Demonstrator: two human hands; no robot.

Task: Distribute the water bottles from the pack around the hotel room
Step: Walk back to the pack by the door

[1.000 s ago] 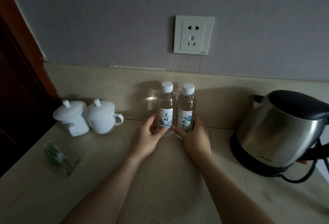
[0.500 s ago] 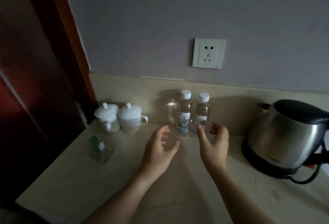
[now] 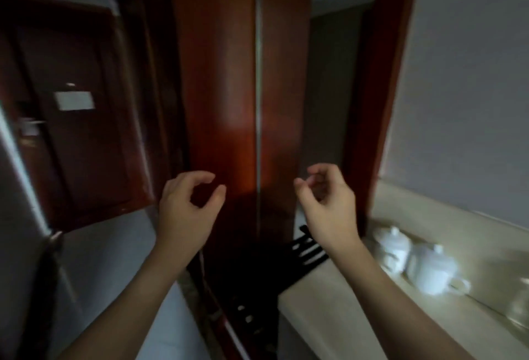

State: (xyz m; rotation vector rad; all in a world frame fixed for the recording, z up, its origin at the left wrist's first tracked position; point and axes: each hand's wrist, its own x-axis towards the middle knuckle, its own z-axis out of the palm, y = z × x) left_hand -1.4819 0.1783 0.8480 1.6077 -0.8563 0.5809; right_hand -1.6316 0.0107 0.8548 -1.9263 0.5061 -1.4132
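Observation:
Both of my hands hang in the air in front of a dark red wooden wardrobe. My left hand (image 3: 187, 206) is empty, its fingers loosely curled and apart. My right hand (image 3: 327, 202) is also empty, with thumb and fingers a little apart. At the far right edge of the view a clear blurred shape on the counter may be a water bottle (image 3: 519, 306); I cannot tell for sure. No pack of bottles is in sight.
The beige stone counter (image 3: 329, 319) runs along the right, with two white lidded cups (image 3: 415, 259) near the wall. The red wooden wardrobe (image 3: 229, 102) stands straight ahead. A dark door (image 3: 77, 119) with a handle is on the left. Black slatted items lie in the dark gap below.
The view has swung left, away from the two bottles standing by the wall. Both hands let go of the bottles and pulled back; kettle and socket have left the view.

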